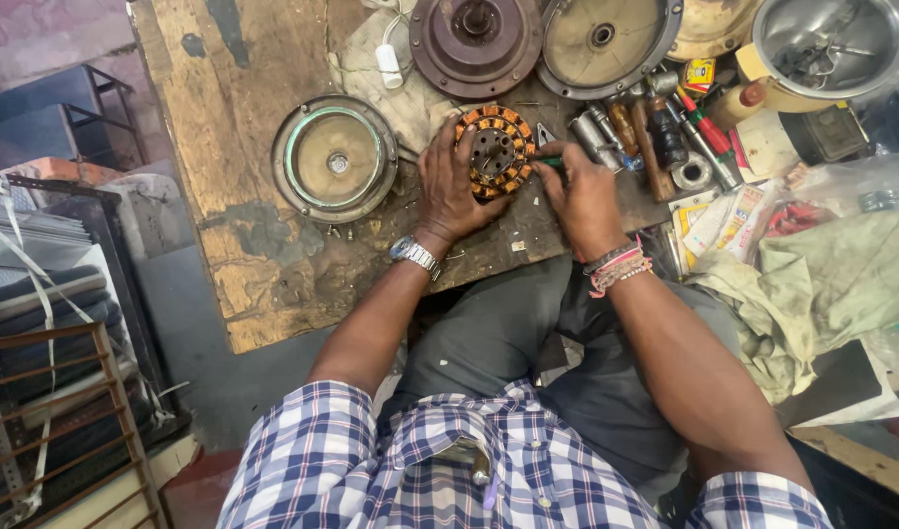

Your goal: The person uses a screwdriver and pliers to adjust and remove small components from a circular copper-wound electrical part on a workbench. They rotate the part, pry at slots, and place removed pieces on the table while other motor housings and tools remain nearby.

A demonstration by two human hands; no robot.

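Left hand (454, 186) palm-down, grip clasping stator (496, 152); right hand (579, 196) grip pinching green tool (550, 162) (probably screwdriver).

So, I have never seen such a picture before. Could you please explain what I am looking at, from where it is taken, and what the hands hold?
One camera, worn on a person's head, looks down at their own two hands over a worn wooden bench. The left hand steadies a round motor core with orange copper coils. The right hand holds a thin green-handled tool against it. Round metal covers, screwdrivers and a steel bowl lie around.
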